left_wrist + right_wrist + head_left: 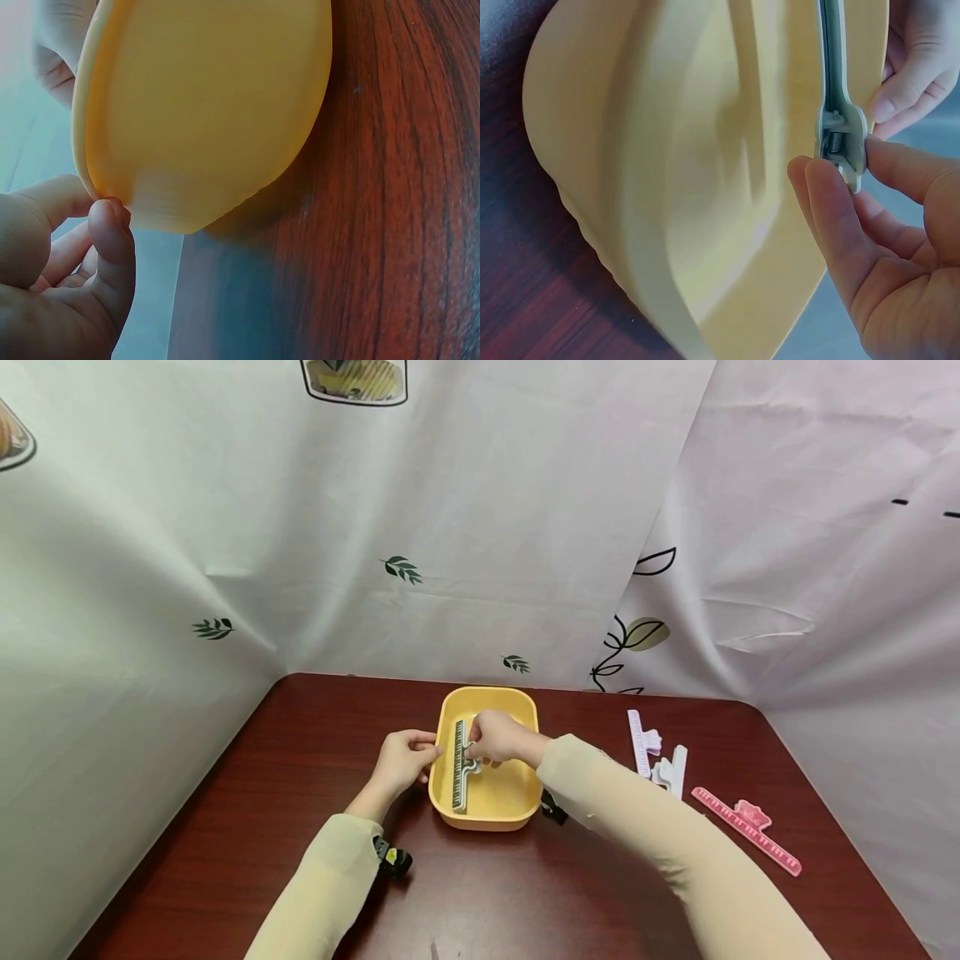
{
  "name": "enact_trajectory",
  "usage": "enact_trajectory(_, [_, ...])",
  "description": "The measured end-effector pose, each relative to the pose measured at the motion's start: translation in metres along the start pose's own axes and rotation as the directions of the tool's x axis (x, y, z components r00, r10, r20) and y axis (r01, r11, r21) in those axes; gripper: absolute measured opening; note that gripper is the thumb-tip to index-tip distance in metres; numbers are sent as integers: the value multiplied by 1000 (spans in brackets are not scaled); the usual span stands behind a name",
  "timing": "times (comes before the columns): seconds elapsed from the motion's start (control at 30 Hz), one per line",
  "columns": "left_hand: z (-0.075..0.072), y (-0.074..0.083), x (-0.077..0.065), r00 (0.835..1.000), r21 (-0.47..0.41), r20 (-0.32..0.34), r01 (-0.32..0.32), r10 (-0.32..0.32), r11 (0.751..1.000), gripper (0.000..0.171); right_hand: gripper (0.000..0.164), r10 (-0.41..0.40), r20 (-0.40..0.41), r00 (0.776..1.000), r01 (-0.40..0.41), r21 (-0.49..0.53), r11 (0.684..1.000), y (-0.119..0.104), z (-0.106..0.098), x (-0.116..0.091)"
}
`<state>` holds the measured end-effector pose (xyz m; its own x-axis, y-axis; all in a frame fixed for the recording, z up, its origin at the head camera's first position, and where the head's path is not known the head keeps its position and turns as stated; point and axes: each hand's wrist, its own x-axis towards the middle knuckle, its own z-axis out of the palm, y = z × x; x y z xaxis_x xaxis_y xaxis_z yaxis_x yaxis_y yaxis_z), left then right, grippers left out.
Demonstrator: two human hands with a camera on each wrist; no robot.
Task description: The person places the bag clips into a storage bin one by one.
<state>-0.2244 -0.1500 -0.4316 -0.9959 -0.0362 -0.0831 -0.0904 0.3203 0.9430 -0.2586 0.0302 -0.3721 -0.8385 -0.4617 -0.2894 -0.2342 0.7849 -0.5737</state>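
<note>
A yellow plastic tub (498, 793) stands on the table. My left hand (401, 760) pinches its left rim, thumb on one side and fingers on the other; the thumb and the rim (84, 150) show closely in the left wrist view. Inside the tub, my right hand (497, 737) holds a long grey-green clip with a piano-key pattern (459, 768), which lies lengthwise along the tub's left side. In the right wrist view, thumb and fingertips pinch the clip's spring handle (841, 146). Whether the clip touches the tub floor I cannot tell.
Right of the tub lie a lilac clip (639, 743), a white clip (678, 770) and a pink clip (746, 831), partly near my right sleeve (637, 810). The dark red wooden table (480, 893) ends at a pale patterned curtain (465, 527) behind and beside it.
</note>
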Motion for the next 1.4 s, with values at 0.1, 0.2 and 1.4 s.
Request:
enact_trajectory(0.1, [0, 0, 0, 1000, 7, 0, -8, 8, 1000, 32, 14, 9, 8, 1000, -9, -6, 1000, 0, -1, 2])
enact_trajectory(0.2, [-1, 1, 0, 1000, 14, 2, -15, 15, 1000, 33, 14, 22, 19, 1000, -22, -6, 1000, -1, -2, 3])
enact_trajectory(1.4, [0, 1, -1, 1000, 21, -1, -18, 18, 1000, 32, 17, 94, 34, 995, -92, -47, 995, -3, 1, 29])
